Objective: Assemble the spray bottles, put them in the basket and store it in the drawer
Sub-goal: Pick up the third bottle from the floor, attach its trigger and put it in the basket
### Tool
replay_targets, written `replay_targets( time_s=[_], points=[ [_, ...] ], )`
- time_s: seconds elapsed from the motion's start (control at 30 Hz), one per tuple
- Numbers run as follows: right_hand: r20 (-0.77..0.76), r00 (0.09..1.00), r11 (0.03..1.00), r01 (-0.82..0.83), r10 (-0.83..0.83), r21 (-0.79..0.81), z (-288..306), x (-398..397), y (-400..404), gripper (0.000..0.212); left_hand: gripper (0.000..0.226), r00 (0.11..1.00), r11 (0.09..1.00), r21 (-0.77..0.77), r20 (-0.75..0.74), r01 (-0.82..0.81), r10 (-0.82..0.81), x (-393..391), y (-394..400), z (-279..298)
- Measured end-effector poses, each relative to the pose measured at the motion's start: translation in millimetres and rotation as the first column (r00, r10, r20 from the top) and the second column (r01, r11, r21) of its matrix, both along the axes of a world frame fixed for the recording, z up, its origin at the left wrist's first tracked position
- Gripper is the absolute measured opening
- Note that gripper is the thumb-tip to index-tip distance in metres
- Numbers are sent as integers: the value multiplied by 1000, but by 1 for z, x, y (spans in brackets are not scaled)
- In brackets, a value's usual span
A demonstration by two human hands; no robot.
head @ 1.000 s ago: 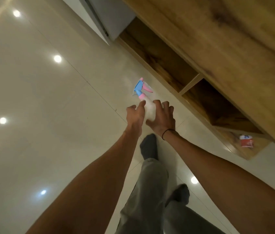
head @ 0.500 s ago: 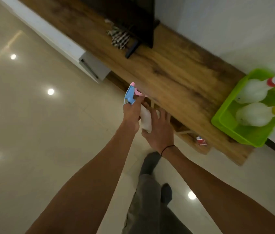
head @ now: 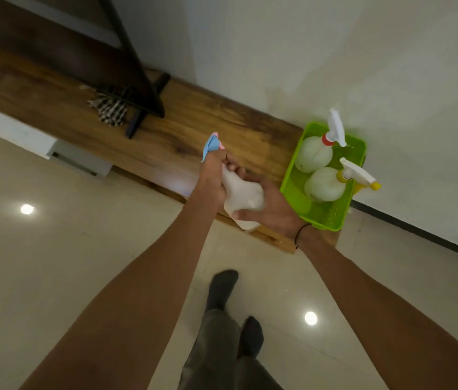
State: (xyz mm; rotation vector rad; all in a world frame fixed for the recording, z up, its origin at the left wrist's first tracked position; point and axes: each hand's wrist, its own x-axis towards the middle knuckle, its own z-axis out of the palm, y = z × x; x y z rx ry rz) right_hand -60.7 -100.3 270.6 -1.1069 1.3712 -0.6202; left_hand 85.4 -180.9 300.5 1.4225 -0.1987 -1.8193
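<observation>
Two assembled spray bottles already lying in the green basket at the bench end. Third bottle in mid-air near the basket: left hand closed around its neck under the blue-pink trigger head, right hand cupping the body. Left: seating the head, basketing, drawer storage. Nearby only a striped cloth and a dark stand, well clear.

Both hands grip a white spray bottle, left hand at its blue-pink trigger head, right hand under its body, beside a green basket holding two bottles.
</observation>
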Motion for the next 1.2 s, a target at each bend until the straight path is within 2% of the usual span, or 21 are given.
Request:
replay_targets(
  time_s=[0.13, 0.2, 0.3, 0.4, 0.47, 0.53, 0.6, 0.67, 0.7, 0.77, 0.83, 0.9, 1.0, 1.1, 1.17, 1.2],
  points=[
    [190, 920, 939, 341, -344, 46, -2, -21, 0, 84, 38, 999, 1000, -1, -54, 4, -4, -23, -20, 6],
    [140, 874, 871, 480, -466, -99, -1, -23, 5, 83, 39, 995, 999, 19, -88, -51, 52, -34, -26, 7],
    [-22, 870, 817, 453, -492, -358, -4, -22, 9, 97, 55, 985, 991, 13, -110, -135, 135, -52, -36, 5],
    [-13, 866, 793, 450, -499, -411, -10, -21, 6, 104, 61, 977, 983, 52, -112, -176, 181, -64, -49, 4],
    [63, 842, 776, 520, -536, -357, -10, -21, 2, 89, 48, 982, 985, 80, -100, -150, 158, -68, -56, 4],
    [154, 791, 768, 611, -591, -191, -7, -24, -3, 71, 42, 988, 991, 88, -111, -100, 109, -74, -59, 6],
    [226, 739, 768, 636, -635, 80, -4, -32, -9, 73, 39, 985, 995, 72, -154, -71, 81, -80, -59, 6],
    [295, 719, 776, 562, -630, 287, -1, -40, -13, 82, 29, 983, 997, 36, -167, -70, 75, -89, -59, 9],
    [338, 704, 780, 546, -625, 306, 1, -43, -13, 79, 27, 982, 997, 20, -170, -76, 79, -92, -60, 10],
    [382, 676, 773, 595, -630, 220, 2, -44, -11, 66, 35, 984, 997, 10, -160, -71, 71, -98, -63, 11],
    [344, 678, 736, 674, -650, 65, 3, -42, -10, 59, 43, 987, 998, 11, -152, -57, 58, -102, -65, 12],
    [303, 672, 708, 706, -675, 13, 5, -41, -12, 60, 45, 986, 999, 10, -162, -48, 49, -105, -66, 13],
    [328, 640, 713, 673, -695, 197, 10, -46, -21, 71, 46, 985, 1000, -5, -173, -22, 21, -106, -67, 12],
    [375, 657, 754, 525, -654, 395, 11, -55, -20, 78, 46, 982, 999, -34, -188, -3, -3, -105, -66, 9],
    [406, 646, 760, 505, -647, 409, 12, -56, -17, 78, 46, 979, 999, -42, -204, 7, -16, -106, -65, 8],
    [396, 644, 756, 546, -654, 361, 12, -55, -15, 77, 47, 978, 999, -44, -210, 8, -17, -106, -64, 8]
  ],
)
